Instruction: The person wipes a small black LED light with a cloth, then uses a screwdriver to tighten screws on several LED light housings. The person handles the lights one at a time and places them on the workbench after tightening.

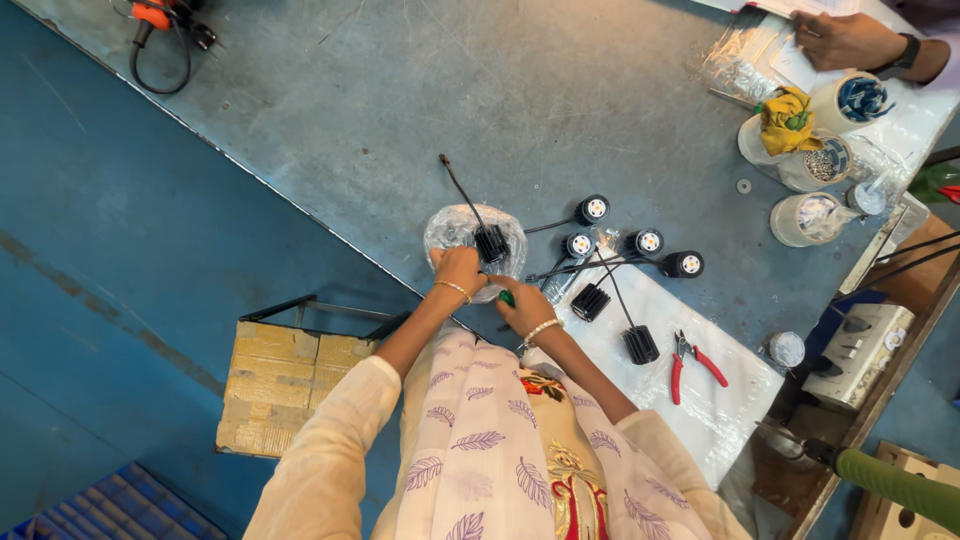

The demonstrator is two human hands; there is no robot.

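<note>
Bright, even light; sharp, slight wide-angle edge distortion.

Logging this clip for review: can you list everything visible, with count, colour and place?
Grey metal worktable: one, fills the upper frame.
Black finned lamp bodies with cords: about seven; one on a clear plastic wrap, four with lit-looking white faces near centre, two on a white sheet.
Red-handled pliers: one, on the white sheet.
White round containers: about four, upper right, one topped by a yellow cloth.
Orange tool with cord: one, top left.
Yellowish stool: one, lower left.
Another person's hand: top right.
Left hand: on the wrapped lamp.
Right hand: holds a small green item; what it is cannot be told.
</note>
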